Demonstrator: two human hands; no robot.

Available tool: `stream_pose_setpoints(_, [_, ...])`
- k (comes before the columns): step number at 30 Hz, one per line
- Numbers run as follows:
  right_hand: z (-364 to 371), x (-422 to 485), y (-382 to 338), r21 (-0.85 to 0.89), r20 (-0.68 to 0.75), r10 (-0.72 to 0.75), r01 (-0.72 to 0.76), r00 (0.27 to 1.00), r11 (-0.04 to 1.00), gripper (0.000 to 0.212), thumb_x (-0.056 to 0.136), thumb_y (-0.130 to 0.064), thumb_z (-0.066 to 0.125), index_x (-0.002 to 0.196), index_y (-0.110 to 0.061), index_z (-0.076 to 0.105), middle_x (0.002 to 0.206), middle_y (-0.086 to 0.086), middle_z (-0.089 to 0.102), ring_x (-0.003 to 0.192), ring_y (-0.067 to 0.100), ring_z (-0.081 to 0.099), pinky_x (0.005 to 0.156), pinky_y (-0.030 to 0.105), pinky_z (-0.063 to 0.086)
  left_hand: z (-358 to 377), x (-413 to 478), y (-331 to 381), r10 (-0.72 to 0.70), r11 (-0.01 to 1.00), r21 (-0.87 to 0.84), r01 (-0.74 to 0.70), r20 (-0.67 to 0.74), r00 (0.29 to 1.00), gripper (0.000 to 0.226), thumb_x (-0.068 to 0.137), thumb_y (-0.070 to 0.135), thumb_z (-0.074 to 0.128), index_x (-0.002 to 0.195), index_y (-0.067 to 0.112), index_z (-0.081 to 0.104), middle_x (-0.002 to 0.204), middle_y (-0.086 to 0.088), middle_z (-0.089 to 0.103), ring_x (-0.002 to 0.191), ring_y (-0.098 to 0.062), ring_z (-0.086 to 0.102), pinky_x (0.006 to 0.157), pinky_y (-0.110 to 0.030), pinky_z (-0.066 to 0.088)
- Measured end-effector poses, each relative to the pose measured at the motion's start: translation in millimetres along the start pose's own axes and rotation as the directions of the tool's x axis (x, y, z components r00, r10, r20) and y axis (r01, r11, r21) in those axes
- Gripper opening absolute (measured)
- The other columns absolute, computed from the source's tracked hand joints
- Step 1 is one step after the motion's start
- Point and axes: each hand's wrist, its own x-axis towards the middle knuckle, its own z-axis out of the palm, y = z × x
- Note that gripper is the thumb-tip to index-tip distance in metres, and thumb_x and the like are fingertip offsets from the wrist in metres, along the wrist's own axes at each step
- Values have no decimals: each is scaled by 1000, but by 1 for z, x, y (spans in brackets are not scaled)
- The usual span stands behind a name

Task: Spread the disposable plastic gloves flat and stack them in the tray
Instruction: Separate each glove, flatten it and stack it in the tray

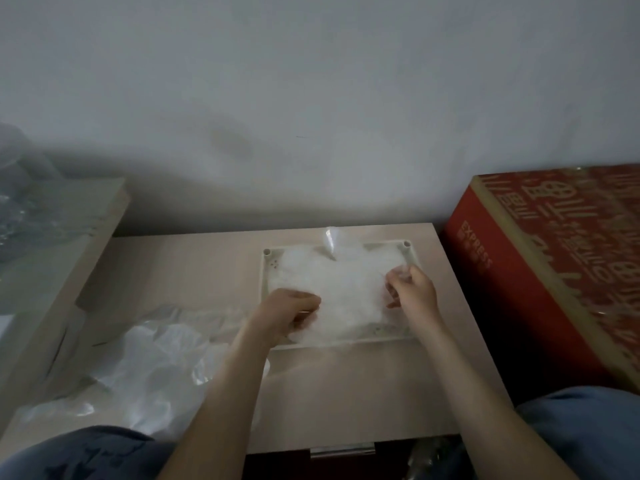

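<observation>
A pale rectangular tray sits on the small table, holding a whitish stack of clear plastic gloves. My left hand rests at the stack's near-left corner with its fingers curled on the plastic. My right hand pinches the glove's right edge between thumb and fingers. One flap of plastic sticks up at the tray's far rim. A crumpled heap of loose gloves lies on the table's left half.
The light wooden table stands against a grey wall. A red printed carton is close on the right. A raised shelf with clear wrapping is at the left. My knees in blue trousers are at the bottom corners.
</observation>
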Motion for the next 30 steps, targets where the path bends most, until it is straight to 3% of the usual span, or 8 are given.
stream_pose_setpoints(5, [2, 0, -2, 15, 22, -48, 48, 999, 999, 14, 92, -5, 54, 79, -10, 57, 62, 2, 55, 45, 1, 47, 43, 15, 41, 3, 2, 6, -48, 975, 215, 52, -25, 999, 31, 89, 32, 65, 98, 2, 69, 78, -4, 55, 59, -12, 49, 57, -21, 44])
stream_pose_setpoints(8, [1, 0, -1, 6, 47, -59, 59, 997, 998, 16, 93, -10, 55, 78, -14, 59, 63, 0, 58, 49, 2, 51, 46, 17, 44, 8, -3, 10, -58, 903, 427, 50, 5, 998, 38, 85, 48, 65, 94, 11, 73, 78, 1, 50, 59, -12, 41, 59, -22, 39])
stream_pose_setpoints(11, [1, 0, -1, -8, 60, -64, 65, 996, 998, 17, 93, -13, 57, 76, -14, 61, 60, -5, 59, 52, 5, 52, 49, 18, 45, 9, 0, 5, -21, 824, 566, 8, 17, 1000, 27, 78, 48, 71, 84, 22, 75, 83, 4, 66, 63, -13, 43, 60, -23, 38])
stream_pose_setpoints(13, [1, 0, -3, 19, 50, -62, 62, 997, 998, 13, 92, -9, 56, 81, -10, 63, 61, -2, 58, 51, 6, 50, 47, 18, 45, 9, 2, 3, 2, 824, 567, -3, 3, 1000, 16, 76, 43, 74, 76, 27, 74, 96, 3, 71, 73, -16, 50, 68, -25, 41])
stream_pose_setpoints(16, [-1, -1, -8, 84, 31, -52, 49, 998, 995, 10, 91, -4, 54, 91, -4, 63, 66, 3, 56, 50, 3, 48, 46, 17, 44, 11, 2, 5, 54, 873, 483, -63, 32, 998, 14, 84, 30, 69, 77, 18, 68, 90, -2, 66, 79, -16, 51, 75, -27, 42])
stream_pose_setpoints(21, [-6, -3, -13, 228, 29, -58, 50, 998, 972, 14, 91, -6, 53, 96, -11, 65, 73, -1, 57, 64, 9, 54, 50, 25, 48, 11, -7, 22, 232, 963, 146, -225, -32, 972, 13, 97, 17, 53, 91, 6, 56, 94, -8, 71, 74, -15, 64, 72, -25, 55])
stream_pose_setpoints(26, [-4, -7, -20, 350, 87, -56, 22, 995, 936, 18, 92, -2, 50, 99, -13, 63, 77, 5, 61, 60, 16, 51, 49, 28, 49, 10, -10, 21, 129, 991, 41, -128, -11, 992, 17, 98, 20, 51, 101, 3, 52, 94, -12, 72, 71, -17, 66, 66, -27, 57])
stream_pose_setpoints(30, [-2, -15, -40, 397, 228, -122, 23, 966, 918, 19, 95, 0, 49, 102, -10, 63, 81, 7, 65, 62, 17, 56, 54, 30, 52, 15, -9, 12, 90, 984, 153, -94, 38, 995, 39, 91, 35, 62, 113, 5, 53, 105, -8, 68, 87, -17, 67, 73, -25, 55])
